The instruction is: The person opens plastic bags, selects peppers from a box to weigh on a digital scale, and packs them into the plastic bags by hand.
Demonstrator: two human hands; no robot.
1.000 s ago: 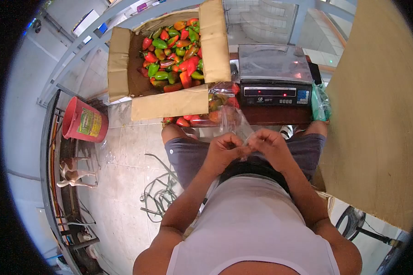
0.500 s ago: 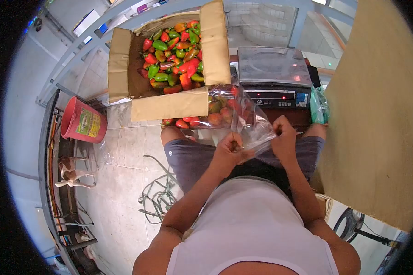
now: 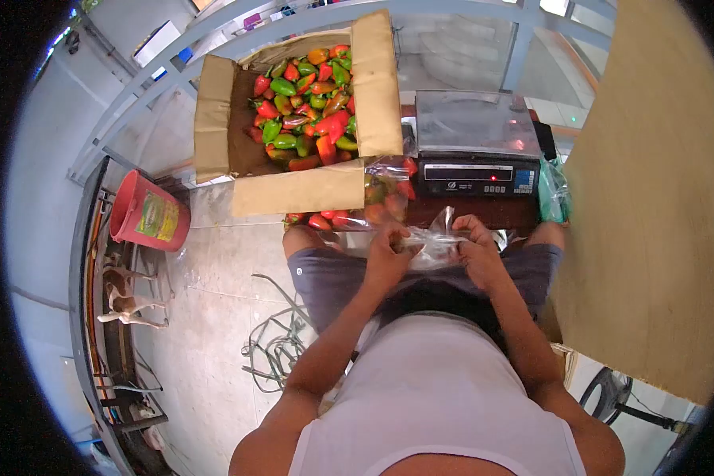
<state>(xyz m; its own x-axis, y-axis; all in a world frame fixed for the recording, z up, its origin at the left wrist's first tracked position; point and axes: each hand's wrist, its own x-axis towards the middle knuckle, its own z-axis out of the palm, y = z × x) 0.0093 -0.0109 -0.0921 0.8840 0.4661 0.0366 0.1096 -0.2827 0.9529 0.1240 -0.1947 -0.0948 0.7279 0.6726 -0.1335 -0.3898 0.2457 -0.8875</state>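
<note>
- Table, just ahead of the grip, carrying the scale and bagged peppers
- Cardboard box, flaps open, ahead and left of the grip, holding many red, green and orange-tinged peppers
- Scale, ahead and slightly right, display lit
- Red bucket, well apart to the left, contents unclear
- Clear bag with bagged peppers, ahead of the left hand, by the box's front flap
- Crumpled clear bag, no contents visible, pinched between left hand and right hand; fingers closed on its film, apparently being worked, thin stuff that calls for light fingertips
</note>
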